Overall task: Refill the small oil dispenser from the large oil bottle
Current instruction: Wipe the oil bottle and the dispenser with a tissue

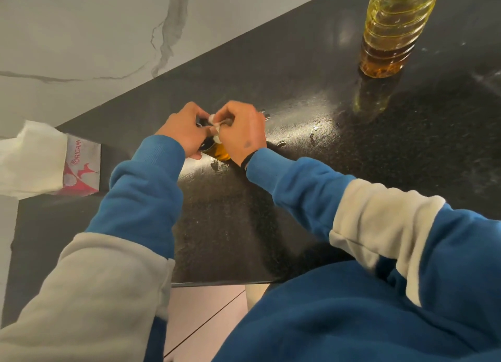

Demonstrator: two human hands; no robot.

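Hands at the top of the small oil dispenser [217, 150], which stands upright on the dark surface [298, 134] directly in front of the person. The left hand [182, 134] curls round the dispenser's upper part and steadies it; the right hand [241, 134] pinches a scrap of white tissue [215, 128] against the neck, its fingers bent round the wad. Only the amber lower body of the dispenser shows below the two hands; whether its cap is on or off cannot be told. The large oil bottle [390, 36] stands upright well apart, far forward and to the right, its long axis vertical and its top cut off by the frame edge; oil fills only its lower part. It lies on the side of the right hand, which is the nearer of the two. Judgement: the moment looks like wiping at the dispenser's mouth, so any reach for the bottle would fall to the right hand while the left holds the dispenser. A tissue pack [54, 161] lies near the left edge.
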